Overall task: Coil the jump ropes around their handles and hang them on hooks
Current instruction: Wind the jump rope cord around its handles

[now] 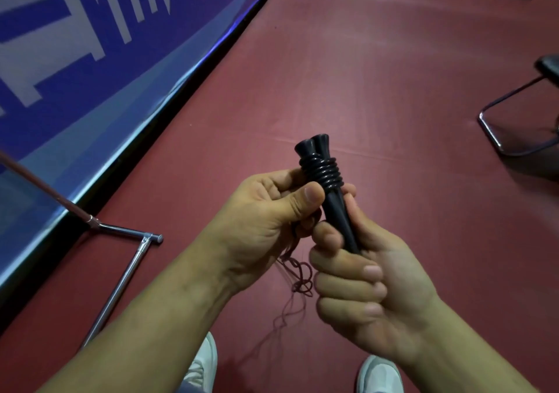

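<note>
Coils (322, 171) around handles (335, 211), slack (298, 274) seemingly below

A dull dark-red sports floor (378, 68) spreads beneath and beyond the left hand (260, 220) and the right hand (366, 274), with a paler, soft sheen just ahead of them. Far to the left of the left hand, a long glossy blue barrier panel with large white lettering (90, 44) slants away, its black lower edge meeting the floor, and a chrome metal tube frame (115, 292) lies beside that edge. Well to the right of the right hand stands a black-seated chair with a bent chrome tube base (511, 93).
</note>
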`<state>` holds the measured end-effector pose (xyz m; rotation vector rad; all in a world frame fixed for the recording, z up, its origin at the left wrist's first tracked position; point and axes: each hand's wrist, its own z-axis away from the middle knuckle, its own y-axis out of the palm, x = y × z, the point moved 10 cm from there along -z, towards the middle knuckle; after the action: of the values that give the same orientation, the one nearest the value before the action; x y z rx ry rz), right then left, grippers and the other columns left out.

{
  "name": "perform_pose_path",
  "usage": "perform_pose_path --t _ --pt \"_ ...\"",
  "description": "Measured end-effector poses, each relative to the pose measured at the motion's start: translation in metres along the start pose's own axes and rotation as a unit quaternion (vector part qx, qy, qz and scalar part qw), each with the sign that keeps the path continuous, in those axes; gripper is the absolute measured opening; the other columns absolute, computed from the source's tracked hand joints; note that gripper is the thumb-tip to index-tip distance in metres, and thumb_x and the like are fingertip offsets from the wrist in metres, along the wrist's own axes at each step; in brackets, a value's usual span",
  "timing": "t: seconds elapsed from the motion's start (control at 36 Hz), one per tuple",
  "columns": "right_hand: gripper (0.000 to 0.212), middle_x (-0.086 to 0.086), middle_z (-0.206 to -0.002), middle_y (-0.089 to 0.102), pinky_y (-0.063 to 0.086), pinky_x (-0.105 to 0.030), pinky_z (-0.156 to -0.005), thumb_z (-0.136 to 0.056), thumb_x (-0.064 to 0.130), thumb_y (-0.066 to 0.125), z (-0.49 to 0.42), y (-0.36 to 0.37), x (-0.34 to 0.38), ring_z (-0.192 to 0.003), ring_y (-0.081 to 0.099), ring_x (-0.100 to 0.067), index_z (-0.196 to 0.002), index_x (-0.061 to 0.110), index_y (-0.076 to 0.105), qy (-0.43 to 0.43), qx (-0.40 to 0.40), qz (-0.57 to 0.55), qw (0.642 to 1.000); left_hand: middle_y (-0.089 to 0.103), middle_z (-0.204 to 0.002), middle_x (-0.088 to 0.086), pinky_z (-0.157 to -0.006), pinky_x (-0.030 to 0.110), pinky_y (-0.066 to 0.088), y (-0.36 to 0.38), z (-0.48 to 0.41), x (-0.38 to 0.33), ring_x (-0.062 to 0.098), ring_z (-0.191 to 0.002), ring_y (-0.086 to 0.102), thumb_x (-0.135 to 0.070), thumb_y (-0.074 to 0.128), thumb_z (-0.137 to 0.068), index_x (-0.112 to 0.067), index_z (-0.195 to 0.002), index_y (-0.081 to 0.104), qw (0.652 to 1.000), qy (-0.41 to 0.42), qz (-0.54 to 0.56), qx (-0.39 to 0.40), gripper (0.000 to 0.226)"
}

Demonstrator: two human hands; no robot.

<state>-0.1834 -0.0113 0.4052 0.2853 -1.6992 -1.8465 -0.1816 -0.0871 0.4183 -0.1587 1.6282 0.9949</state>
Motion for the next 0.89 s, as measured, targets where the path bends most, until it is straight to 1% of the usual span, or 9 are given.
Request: perform_pose_path --t 0.06,0.17,0.25,0.36,0.44,0.5,0.64,0.78,0.89 --pt "0.069 -0.002 -0.053 0.043 0.044 -0.024 -0.043 -0.100 0.068 0.039 0.002 -0.021 0.011 -0.039 0.034 -0.010 -0.085 0.006 0.066 -0.039 -0.133 0.120 0.983 0.069 -0.074 0.004 -0.049 0.019 0.043 -0.006 -0.001 -0.001 0.012 -0.049 0.048 -0.020 0.072 -0.081 0.010 -0.118 0.063 1.000 -0.001 -0.011 -0.024 0.048" --pt "0.051 -0.015 -0.072 0.063 0.057 -0.041 -0.062 -0.103 0.049 0.046 0.020 -0.045 0.055 -0.057 0.060 -0.026 -0.098 0.003 0.066 -0.176 -0.343 0.353 0.853 0.064 -0.068 0.003 -0.052 0.018 0.040 -0.023 -0.001 -0.008 0.012 -0.056 0.046 -0.015 0.077 -0.074 -0.001 -0.102 0.073 0.988 0.026 -0.105 -0.106 0.032" --pt "0.031 -0.016 -0.087 0.071 0.059 -0.048 -0.074 -0.103 0.030 0.052 0.030 -0.041 0.077 -0.072 0.068 -0.026 -0.109 0.002 0.063 -0.239 -0.368 0.446 0.780 0.071 -0.067 -0.001 -0.054 0.018 0.044 -0.028 -0.001 -0.007 0.007 -0.054 0.053 -0.008 0.078 -0.079 -0.005 -0.102 0.076 0.975 0.027 -0.167 -0.142 0.023" --pt "0.055 -0.002 -0.072 0.061 0.049 -0.042 -0.058 -0.092 0.058 0.054 0.028 -0.035 0.077 -0.061 0.056 -0.021 -0.099 0.004 0.061 -0.238 -0.347 0.530 0.736 0.067 -0.059 0.000 -0.052 0.021 0.043 -0.032 -0.002 -0.010 0.010 -0.053 0.053 -0.021 0.082 -0.076 -0.008 -0.094 0.078 0.961 0.039 -0.216 -0.171 0.023" --pt "0.073 0.001 -0.063 0.049 0.034 -0.028 -0.047 -0.095 0.062 0.051 0.027 -0.036 0.075 -0.050 0.040 -0.016 -0.101 -0.010 0.055 -0.228 -0.340 0.510 0.757 0.064 -0.054 -0.006 -0.050 0.018 0.041 -0.030 -0.002 -0.010 0.007 -0.049 0.051 -0.031 0.079 -0.072 -0.009 -0.092 0.078 0.957 0.043 -0.235 -0.167 0.030" --pt "0.065 0.002 -0.059 0.046 0.030 -0.024 -0.044 -0.098 0.052 0.047 0.026 -0.037 0.074 -0.046 0.036 -0.014 -0.104 -0.012 0.056 -0.213 -0.334 0.482 0.781 0.063 -0.054 -0.008 -0.051 0.018 0.041 -0.031 -0.001 -0.011 0.006 -0.049 0.051 -0.027 0.080 -0.078 -0.011 -0.093 0.078 0.954 0.045 -0.247 -0.161 0.022" --pt "0.057 -0.004 -0.061 0.039 0.022 -0.023 -0.046 -0.106 0.048 0.038 0.024 -0.036 0.071 -0.045 0.030 -0.014 -0.085 0.005 0.069 -0.196 -0.320 0.444 0.814 0.065 -0.062 -0.007 -0.059 0.021 0.043 -0.028 0.000 -0.002 0.006 -0.057 0.057 -0.014 0.075 -0.088 -0.011 -0.103 0.072 0.963 0.024 -0.231 -0.137 0.016" --pt "0.055 0.001 -0.054 0.033 0.018 -0.024 -0.048 -0.099 0.060 0.043 0.027 -0.038 0.066 -0.041 0.023 -0.010 -0.076 0.011 0.058 -0.168 -0.326 0.371 0.853 0.062 -0.064 0.000 -0.057 0.022 0.043 -0.020 -0.005 0.001 0.013 -0.060 0.050 -0.006 0.070 -0.088 0.000 -0.111 0.064 0.983 0.005 -0.160 -0.094 0.025" --pt "0.057 0.003 -0.054 0.025 0.015 -0.026 -0.049 -0.091 0.070 0.043 0.024 -0.038 0.053 -0.040 0.015 -0.009 -0.069 0.018 0.054 -0.128 -0.302 0.323 0.888 0.064 -0.073 0.006 -0.060 0.026 0.041 -0.009 -0.005 0.003 0.020 -0.066 0.051 -0.012 0.074 -0.087 -0.008 -0.109 0.069 0.989 -0.009 -0.148 -0.026 0.023"
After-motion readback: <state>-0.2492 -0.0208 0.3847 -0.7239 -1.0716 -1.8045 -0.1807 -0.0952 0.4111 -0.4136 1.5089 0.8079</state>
